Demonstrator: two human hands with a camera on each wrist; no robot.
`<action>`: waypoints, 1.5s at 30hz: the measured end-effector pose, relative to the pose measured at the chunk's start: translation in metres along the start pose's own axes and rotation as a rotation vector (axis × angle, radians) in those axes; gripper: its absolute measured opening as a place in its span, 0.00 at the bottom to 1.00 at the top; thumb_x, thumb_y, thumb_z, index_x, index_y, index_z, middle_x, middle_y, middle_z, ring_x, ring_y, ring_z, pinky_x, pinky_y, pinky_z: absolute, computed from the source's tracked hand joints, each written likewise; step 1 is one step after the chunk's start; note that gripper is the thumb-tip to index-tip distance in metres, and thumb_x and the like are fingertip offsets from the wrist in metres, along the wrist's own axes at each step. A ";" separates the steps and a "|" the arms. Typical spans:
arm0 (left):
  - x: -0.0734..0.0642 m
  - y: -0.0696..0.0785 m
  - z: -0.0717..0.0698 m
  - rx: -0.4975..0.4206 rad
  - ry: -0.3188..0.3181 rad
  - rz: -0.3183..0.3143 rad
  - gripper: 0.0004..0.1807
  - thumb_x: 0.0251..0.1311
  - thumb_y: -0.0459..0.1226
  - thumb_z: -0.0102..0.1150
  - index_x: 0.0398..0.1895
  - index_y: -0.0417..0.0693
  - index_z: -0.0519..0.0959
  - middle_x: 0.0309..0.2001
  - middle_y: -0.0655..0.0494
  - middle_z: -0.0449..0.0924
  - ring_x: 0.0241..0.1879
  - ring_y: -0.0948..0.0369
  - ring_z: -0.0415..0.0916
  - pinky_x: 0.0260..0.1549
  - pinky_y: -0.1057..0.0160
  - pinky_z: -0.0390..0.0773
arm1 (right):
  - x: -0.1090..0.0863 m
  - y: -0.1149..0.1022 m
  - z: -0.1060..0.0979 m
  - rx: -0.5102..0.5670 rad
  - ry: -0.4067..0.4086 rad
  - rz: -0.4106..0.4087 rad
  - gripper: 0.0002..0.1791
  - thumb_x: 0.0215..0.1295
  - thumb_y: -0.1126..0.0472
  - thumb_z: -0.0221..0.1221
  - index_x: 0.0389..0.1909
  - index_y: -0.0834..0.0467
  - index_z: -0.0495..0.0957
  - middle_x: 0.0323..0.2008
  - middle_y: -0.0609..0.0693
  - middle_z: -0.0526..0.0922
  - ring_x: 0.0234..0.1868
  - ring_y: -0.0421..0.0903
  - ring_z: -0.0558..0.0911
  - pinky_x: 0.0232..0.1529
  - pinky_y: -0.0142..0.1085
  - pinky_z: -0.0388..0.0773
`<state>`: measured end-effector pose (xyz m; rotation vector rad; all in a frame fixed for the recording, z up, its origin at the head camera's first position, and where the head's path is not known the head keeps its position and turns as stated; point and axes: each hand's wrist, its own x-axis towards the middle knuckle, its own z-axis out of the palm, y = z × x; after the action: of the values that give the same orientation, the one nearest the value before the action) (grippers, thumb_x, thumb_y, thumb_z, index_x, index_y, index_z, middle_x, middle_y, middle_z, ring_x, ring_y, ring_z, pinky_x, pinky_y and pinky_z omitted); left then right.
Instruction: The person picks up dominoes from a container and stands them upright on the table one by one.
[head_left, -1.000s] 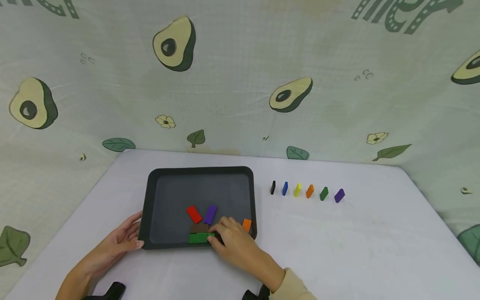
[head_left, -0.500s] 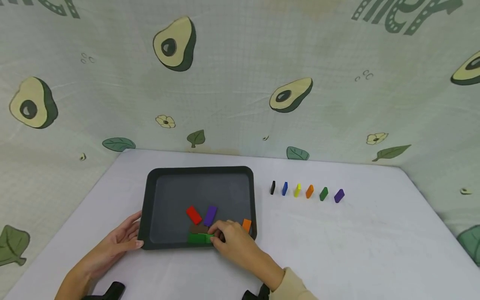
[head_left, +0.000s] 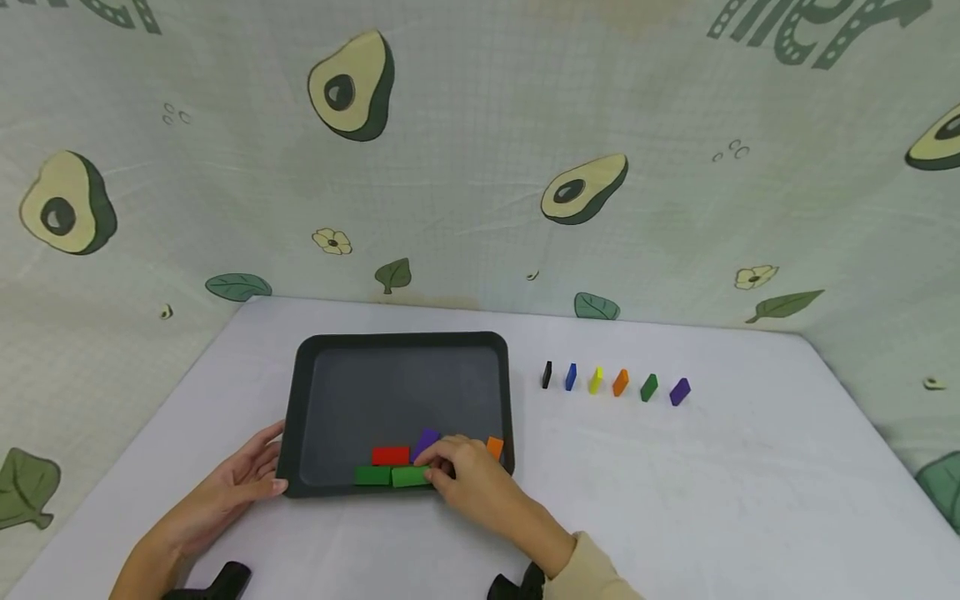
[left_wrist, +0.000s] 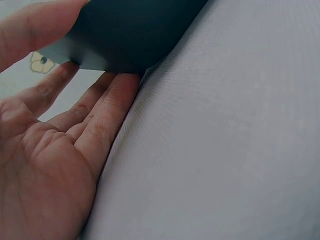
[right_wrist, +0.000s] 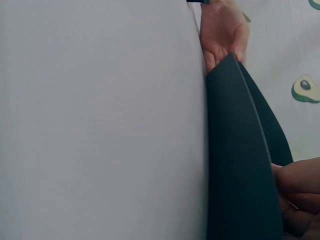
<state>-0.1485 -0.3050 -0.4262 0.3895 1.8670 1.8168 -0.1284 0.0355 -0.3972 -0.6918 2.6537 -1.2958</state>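
Note:
My left hand (head_left: 228, 497) holds the near left corner of a dark grey tray (head_left: 300, 417). Its thumb lies over the rim and the fingers (left_wrist: 107, 117) reach against the tray's outer side, seen in the left wrist view. Inside the tray, two green blocks (head_left: 372, 476) lie end to end along the near wall. With thumb and forefinger, my right hand (head_left: 483, 487) pinches the right one's right end. A red block (head_left: 391, 456) lies just behind the green pair, and a tilted purple block (head_left: 424, 444) is beside it, partly behind the fingers. In the right wrist view, the tray wall hides the blocks.
An orange block (head_left: 495, 447) leans near the tray's right wall. On the white table (head_left: 675, 483), right of the tray, several coloured blocks stand in a row, from a black one (head_left: 547, 375) to a purple one (head_left: 679, 392). Printed cloth (head_left: 465, 167) hangs behind.
The green blocks now extend further left, end to end. The red block has turned straight and come nearer; the purple one shifted nearer. A brown block seen earlier is out of sight.

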 end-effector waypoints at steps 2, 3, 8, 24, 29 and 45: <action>0.000 0.001 0.000 0.007 0.011 -0.017 0.40 0.63 0.27 0.46 0.73 0.46 0.38 0.59 0.77 0.64 0.57 0.81 0.65 0.51 0.76 0.69 | 0.000 -0.002 -0.004 -0.009 -0.003 -0.012 0.07 0.61 0.67 0.58 0.37 0.56 0.82 0.28 0.41 0.76 0.27 0.30 0.69 0.28 0.22 0.71; 0.000 0.001 0.000 0.009 0.012 -0.018 0.40 0.63 0.27 0.46 0.73 0.46 0.37 0.59 0.77 0.64 0.57 0.81 0.65 0.51 0.76 0.69 | -0.001 -0.003 -0.007 -0.013 -0.002 -0.017 0.07 0.61 0.67 0.58 0.37 0.56 0.82 0.28 0.41 0.76 0.27 0.30 0.69 0.28 0.22 0.71; 0.000 0.000 0.000 0.000 0.001 0.000 0.40 0.63 0.27 0.46 0.73 0.46 0.37 0.59 0.76 0.63 0.58 0.81 0.64 0.51 0.76 0.69 | -0.003 -0.007 -0.024 -0.054 0.031 -0.058 0.06 0.61 0.67 0.57 0.35 0.58 0.82 0.28 0.43 0.77 0.26 0.32 0.69 0.27 0.23 0.71; -0.001 0.001 0.000 -0.015 0.001 0.005 0.39 0.64 0.27 0.45 0.73 0.46 0.39 0.59 0.76 0.64 0.58 0.80 0.64 0.51 0.76 0.69 | -0.014 0.003 -0.091 0.048 0.194 0.084 0.08 0.61 0.69 0.57 0.40 0.58 0.81 0.38 0.50 0.81 0.31 0.41 0.82 0.31 0.28 0.77; -0.002 0.001 0.000 -0.022 0.007 0.017 0.38 0.64 0.27 0.45 0.73 0.46 0.40 0.59 0.76 0.64 0.58 0.81 0.64 0.52 0.78 0.67 | -0.017 0.011 -0.106 0.004 0.259 0.134 0.11 0.60 0.69 0.57 0.41 0.56 0.81 0.37 0.47 0.81 0.33 0.42 0.82 0.33 0.29 0.76; -0.001 -0.005 -0.004 -0.080 -0.029 0.096 0.35 0.65 0.24 0.38 0.71 0.32 0.35 0.62 0.82 0.60 0.60 0.85 0.58 0.53 0.81 0.64 | -0.022 0.034 -0.131 -0.186 0.256 0.312 0.09 0.60 0.69 0.55 0.40 0.63 0.79 0.26 0.51 0.79 0.25 0.42 0.77 0.28 0.33 0.71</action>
<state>-0.1494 -0.3087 -0.4308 0.4813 1.7768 1.9318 -0.1588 0.1583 -0.3430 -0.1203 2.9580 -1.1276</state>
